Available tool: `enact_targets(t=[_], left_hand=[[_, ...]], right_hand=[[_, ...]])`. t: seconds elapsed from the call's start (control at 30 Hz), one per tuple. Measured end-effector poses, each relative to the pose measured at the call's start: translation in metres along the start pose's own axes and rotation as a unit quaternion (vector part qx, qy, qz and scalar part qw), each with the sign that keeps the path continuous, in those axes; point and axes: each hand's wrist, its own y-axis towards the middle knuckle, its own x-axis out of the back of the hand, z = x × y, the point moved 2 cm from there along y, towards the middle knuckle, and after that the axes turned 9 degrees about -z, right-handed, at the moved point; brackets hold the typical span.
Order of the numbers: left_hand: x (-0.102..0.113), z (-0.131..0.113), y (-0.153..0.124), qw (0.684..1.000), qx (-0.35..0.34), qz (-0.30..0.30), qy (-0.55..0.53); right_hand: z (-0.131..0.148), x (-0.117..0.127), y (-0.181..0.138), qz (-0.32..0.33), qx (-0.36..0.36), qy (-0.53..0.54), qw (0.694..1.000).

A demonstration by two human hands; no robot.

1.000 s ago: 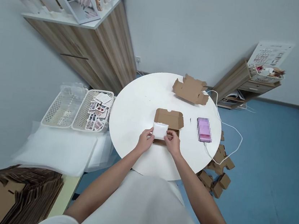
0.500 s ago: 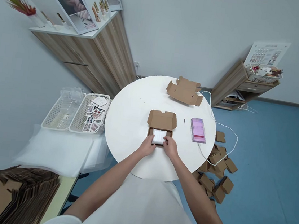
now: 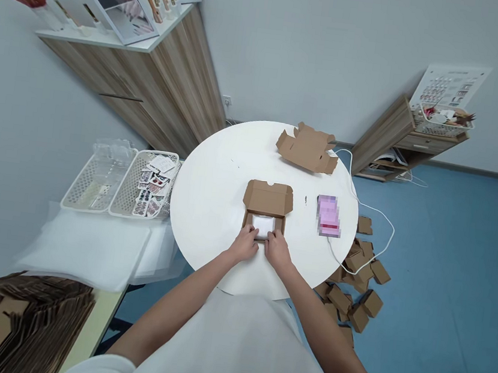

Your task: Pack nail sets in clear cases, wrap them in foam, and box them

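Note:
An open brown cardboard box point(image 3: 269, 197) stands on the white round table point(image 3: 210, 206), its lid folded back away from me. Inside lies a white wrapped packet point(image 3: 263, 226), with its near part between my hands. My left hand point(image 3: 244, 244) has its fingers curled over the packet's near left corner and the box's front edge. At the near right corner, my right hand point(image 3: 277, 250) holds the packet in the same way, fingers bent. The fingertips partly hide the packet's near edge.
An unfolded cardboard box point(image 3: 308, 148) lies at the table's far side. To the right is a pixelated pink phone-like object point(image 3: 329, 216) with a white cable point(image 3: 382, 212). Several small boxes point(image 3: 359, 318) lie on the floor. Left are white baskets point(image 3: 114, 209), foam sheets point(image 3: 87, 245) and stacked cardboard point(image 3: 47, 313).
My hands have moved closer together toward the packet's near edge, the right one shifting left. The packet appears a little lower in the box. The whole view has shifted slightly.

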Motion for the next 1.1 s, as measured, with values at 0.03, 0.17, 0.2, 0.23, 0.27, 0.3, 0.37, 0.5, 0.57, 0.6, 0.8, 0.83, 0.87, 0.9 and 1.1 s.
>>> enact_targets(t=[0.03, 0.17, 0.2, 0.23, 0.27, 0.3, 0.37, 0.5, 0.57, 0.6, 0.8, 0.83, 0.87, 0.9, 1.1], left_hand=[[0.000, 0.000, 0.000, 1.000, -0.003, 0.000, 0.001], [-0.001, 0.000, -0.002, 1.000, -0.009, 0.004, 0.003], [-0.001, 0.000, -0.002, 1.000, -0.010, 0.005, 0.003], [-0.001, 0.000, -0.002, 1.000, -0.010, 0.006, 0.002], [-0.001, 0.000, -0.002, 1.000, -0.010, 0.005, 0.002], [-0.001, 0.000, -0.002, 1.000, -0.011, 0.005, 0.002], [0.000, 0.000, -0.003, 1.000, -0.014, -0.001, 0.001], [0.003, -0.001, -0.006, 1.000, -0.010, -0.022, -0.011], [0.004, -0.002, -0.010, 0.999, -0.009, -0.034, -0.019], [0.004, -0.002, -0.011, 0.999, -0.011, -0.041, -0.024], [0.019, -0.002, -0.013, 0.988, -0.031, -0.131, -0.075], [0.025, 0.001, -0.009, 0.985, -0.018, -0.152, -0.084], [0.032, 0.004, -0.005, 0.981, 0.006, -0.169, -0.095], [0.038, 0.009, 0.001, 0.976, 0.043, -0.184, -0.109], [0.065, 0.036, 0.045, 0.893, 0.286, -0.142, -0.317]], right_hand=[[0.001, 0.000, -0.001, 0.003, 0.003, -0.006, 1.000], [0.002, -0.001, -0.001, 0.006, 0.009, -0.014, 1.000], [0.003, -0.001, 0.000, 0.007, 0.009, -0.014, 1.000], [0.003, -0.001, 0.000, 0.008, 0.008, -0.014, 1.000], [0.003, -0.002, 0.000, 0.008, 0.006, -0.015, 1.000], [0.003, -0.002, 0.001, 0.008, 0.004, -0.016, 1.000], [0.002, -0.002, 0.001, 0.004, 0.005, -0.018, 1.000], [0.001, -0.002, -0.001, -0.013, 0.020, -0.011, 1.000], [0.000, -0.002, -0.003, -0.029, 0.036, -0.001, 0.999], [0.000, -0.001, -0.005, -0.039, 0.048, 0.004, 0.998], [-0.008, 0.016, -0.008, -0.121, 0.077, 0.068, 0.987], [-0.013, 0.022, -0.004, -0.134, 0.057, 0.088, 0.985], [-0.019, 0.028, 0.001, -0.143, 0.028, 0.112, 0.983], [-0.026, 0.035, 0.008, -0.150, -0.013, 0.139, 0.979], [-0.064, 0.058, 0.059, -0.046, -0.294, 0.396, 0.869]])
